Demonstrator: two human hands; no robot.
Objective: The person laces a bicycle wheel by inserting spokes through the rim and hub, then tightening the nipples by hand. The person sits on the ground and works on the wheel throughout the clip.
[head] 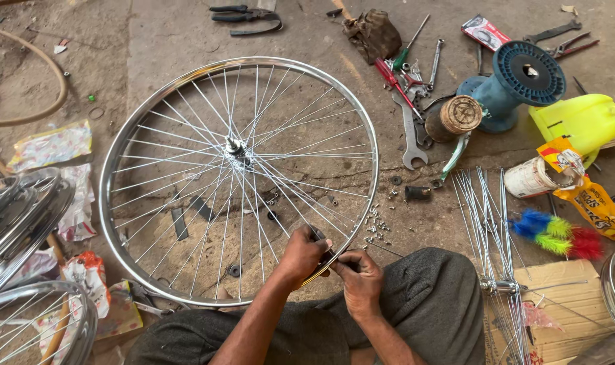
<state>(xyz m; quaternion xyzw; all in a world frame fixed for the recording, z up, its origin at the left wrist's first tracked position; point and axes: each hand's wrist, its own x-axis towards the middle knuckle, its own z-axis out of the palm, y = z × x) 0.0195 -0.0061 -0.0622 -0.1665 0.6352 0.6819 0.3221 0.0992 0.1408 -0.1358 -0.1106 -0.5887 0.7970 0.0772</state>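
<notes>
A chrome bicycle wheel rim (121,145) with thin spokes and a hub (235,147) lies flat on the concrete floor in front of me. My left hand (300,255) grips the near edge of the rim from inside, fingers curled around it. My right hand (359,280) touches the same stretch of rim from outside, pinching at a spoke end. Small spoke nipples (377,225) are scattered on the floor just right of my hands.
Loose spokes (486,209) lie on the right beside cardboard (557,318). Spanners and screwdrivers (408,101), a blue spool (520,81), a yellow container (581,120) and a white tin (533,177) sit beyond. More chrome rims (23,209) stack at left. Pliers (243,15) lie at the top.
</notes>
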